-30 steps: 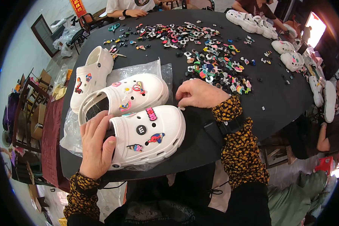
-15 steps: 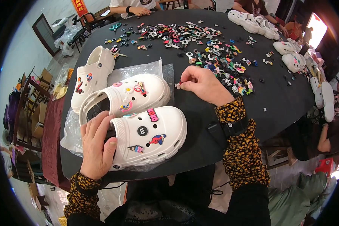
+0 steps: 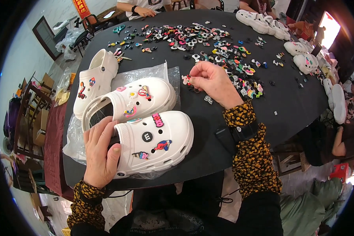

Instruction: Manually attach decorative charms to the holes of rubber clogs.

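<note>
My left hand [image 3: 101, 153] grips the nearest white clog [image 3: 173, 139] at its heel opening, thumb on the outer side and fingers over the rim. Several charms sit on that clog, among them a pink word charm [image 3: 157, 120] and a round black one [image 3: 147, 137]. Beyond it lies a second white clog [image 3: 161, 92], also decorated. Between thumb and fingertips, my right hand [image 3: 218, 84] pinches a small red-and-white shoe charm [image 3: 185, 80] above the black table. A pale letter charm [image 3: 209, 100] lies just below that hand.
A third decorated white clog [image 3: 102, 74] stands at the far left, near a clear plastic bag [image 3: 145, 72]. Loose charms [image 3: 185, 36] spread in heaps across the black table [image 3: 240, 145]. More white clogs [image 3: 259, 23] line the right edge. Other people sit around the table.
My right hand has shifted slightly away from me, and the red-and-white charm now shows more of its face. The letter charm has come into view beneath it. My left hand stays on the clog.
</note>
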### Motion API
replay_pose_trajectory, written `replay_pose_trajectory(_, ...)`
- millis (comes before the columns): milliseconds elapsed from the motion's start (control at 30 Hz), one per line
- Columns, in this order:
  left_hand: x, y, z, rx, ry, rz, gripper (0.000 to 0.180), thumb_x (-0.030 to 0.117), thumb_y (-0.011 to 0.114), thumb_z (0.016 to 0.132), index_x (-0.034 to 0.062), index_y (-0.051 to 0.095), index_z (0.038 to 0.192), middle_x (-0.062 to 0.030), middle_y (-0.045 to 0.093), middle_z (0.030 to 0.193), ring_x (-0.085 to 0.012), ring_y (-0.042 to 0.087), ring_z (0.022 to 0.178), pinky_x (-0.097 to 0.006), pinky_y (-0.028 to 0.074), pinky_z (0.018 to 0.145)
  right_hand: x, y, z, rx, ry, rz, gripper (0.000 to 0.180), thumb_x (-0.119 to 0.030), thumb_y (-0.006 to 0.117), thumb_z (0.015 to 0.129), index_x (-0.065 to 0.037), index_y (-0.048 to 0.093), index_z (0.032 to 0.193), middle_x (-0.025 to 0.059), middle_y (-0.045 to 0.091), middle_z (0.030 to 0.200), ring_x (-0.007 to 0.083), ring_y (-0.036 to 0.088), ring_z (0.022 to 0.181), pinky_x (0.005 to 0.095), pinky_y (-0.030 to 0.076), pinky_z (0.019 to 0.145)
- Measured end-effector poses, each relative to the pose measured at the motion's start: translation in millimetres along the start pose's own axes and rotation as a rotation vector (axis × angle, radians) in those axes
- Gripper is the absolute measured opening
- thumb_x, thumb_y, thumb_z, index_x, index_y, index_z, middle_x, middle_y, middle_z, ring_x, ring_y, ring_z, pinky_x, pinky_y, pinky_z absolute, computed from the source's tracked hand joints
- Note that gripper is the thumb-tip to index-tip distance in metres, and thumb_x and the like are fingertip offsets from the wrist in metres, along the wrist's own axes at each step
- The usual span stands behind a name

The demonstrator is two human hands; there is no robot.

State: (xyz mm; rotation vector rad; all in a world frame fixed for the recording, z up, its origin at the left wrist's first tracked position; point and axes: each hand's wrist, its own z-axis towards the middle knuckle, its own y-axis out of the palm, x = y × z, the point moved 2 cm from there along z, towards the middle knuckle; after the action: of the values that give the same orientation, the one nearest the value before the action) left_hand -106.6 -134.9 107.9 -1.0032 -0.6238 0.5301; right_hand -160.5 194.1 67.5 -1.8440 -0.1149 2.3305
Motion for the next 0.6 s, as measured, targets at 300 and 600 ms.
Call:
replay_pose_trajectory(300, 0.2, 0.1, -1.3, -0.004, -0.001, 0.009, 0.050, 0.036, 0.044, 0.096, -0.0039, 0.051, 0.126, -0.0204, 0.051, 0.128, -0.0362, 0.048, 0.114, -0.043, 0.031, 0.101, -0.3, 2.5, 0.8, -0.032, -0.012, 0.034, 0.010, 0.001, 0.062, 0.083, 0.001, 0.062, 0.093, 0.0040, 0.067, 0.083, 0.0065, 0.061, 0.073, 0.0204, 0.048, 0.063)
replay_pose_trajectory(600, 1.9, -1.7, 0.9, -0.003, 0.022, -0.016, 0.050, 0.035, 0.047, 0.095, -0.0043, 0.050, 0.125, -0.0205, 0.052, 0.125, -0.0363, 0.049, 0.110, -0.043, 0.034, 0.098, 1.2, 4.3, 1.5, -0.021, -0.026, -0.004, 0.011, 0.001, 0.062, 0.084, 0.000, 0.066, 0.094, 0.0036, 0.067, 0.085, 0.0067, 0.063, 0.077, 0.0199, 0.049, 0.067)
